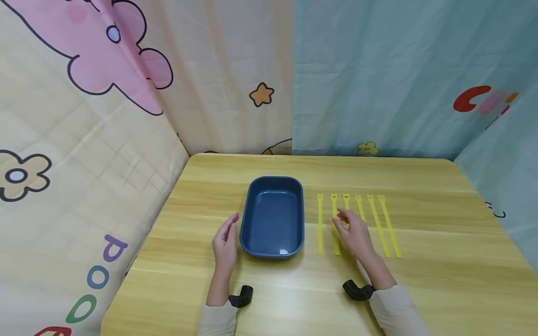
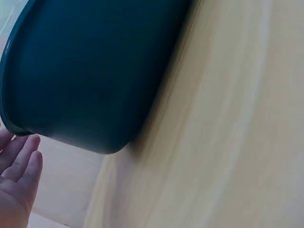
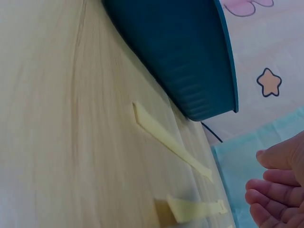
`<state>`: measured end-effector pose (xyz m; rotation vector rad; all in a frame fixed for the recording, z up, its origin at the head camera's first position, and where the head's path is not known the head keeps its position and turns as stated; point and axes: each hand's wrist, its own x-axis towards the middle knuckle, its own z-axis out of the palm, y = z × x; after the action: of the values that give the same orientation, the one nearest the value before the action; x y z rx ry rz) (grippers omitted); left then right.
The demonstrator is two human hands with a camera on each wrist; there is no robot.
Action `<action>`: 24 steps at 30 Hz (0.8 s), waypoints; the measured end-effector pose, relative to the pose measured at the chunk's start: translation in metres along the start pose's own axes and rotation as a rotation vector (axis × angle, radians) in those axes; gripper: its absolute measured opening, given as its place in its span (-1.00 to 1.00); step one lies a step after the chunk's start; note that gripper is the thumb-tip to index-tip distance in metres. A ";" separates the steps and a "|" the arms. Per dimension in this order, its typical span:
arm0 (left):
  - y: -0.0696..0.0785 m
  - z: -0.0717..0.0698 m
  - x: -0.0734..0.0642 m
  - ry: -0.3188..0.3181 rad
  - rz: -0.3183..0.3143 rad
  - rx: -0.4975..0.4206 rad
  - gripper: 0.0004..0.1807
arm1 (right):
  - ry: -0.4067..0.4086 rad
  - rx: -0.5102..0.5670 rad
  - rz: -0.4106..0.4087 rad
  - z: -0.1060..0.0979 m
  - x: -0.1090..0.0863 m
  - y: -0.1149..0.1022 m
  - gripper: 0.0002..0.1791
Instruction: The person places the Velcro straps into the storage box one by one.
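Observation:
A deep blue rectangular bin with rounded corners stands on the table. My left hand is beside its left wall, fingers loosely bent and holding nothing; in the left wrist view its fingertips appear right by the rim. To the right of the bin, several yellow cable straps lie side by side in a row, each with a wider slotted head at the far end. Over the middle of that row hovers my right hand, its thumb apart from relaxed fingers and nothing between them. It partly covers the middle straps.
The wooden table has rounded corners. Printed curtains hang along its back and left side, and another at the right. A black wrist device is worn at the left wrist, a similar one at the right.

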<state>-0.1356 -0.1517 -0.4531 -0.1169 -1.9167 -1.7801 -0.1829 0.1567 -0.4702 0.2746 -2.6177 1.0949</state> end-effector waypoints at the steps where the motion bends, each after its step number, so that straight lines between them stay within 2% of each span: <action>1: -0.002 0.001 0.000 0.004 -0.031 -0.036 -0.71 | 0.002 0.007 0.001 0.002 0.002 0.000 -0.60; 5: -0.016 0.002 0.000 -0.007 -0.091 -0.080 -0.69 | -0.006 0.013 0.001 0.011 0.012 -0.003 -0.63; 8: -0.027 0.001 -0.001 0.001 -0.089 -0.076 -0.68 | -0.024 0.005 0.019 0.019 0.018 -0.004 -0.64; 12: -0.035 0.002 -0.001 0.021 -0.087 -0.085 -0.68 | -0.055 -0.013 0.047 0.026 0.029 -0.003 -0.66; 20: -0.037 0.005 -0.002 -0.038 -0.189 -0.132 -0.63 | -0.078 -0.044 -0.025 0.028 0.065 0.002 -0.71; 24: -0.037 0.004 -0.003 -0.058 -0.228 -0.156 -0.62 | -0.160 -0.093 -0.035 0.025 0.082 0.003 -0.70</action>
<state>-0.1489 -0.1520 -0.4883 -0.0046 -1.8916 -2.0981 -0.2658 0.1354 -0.4616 0.4018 -2.7835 0.9730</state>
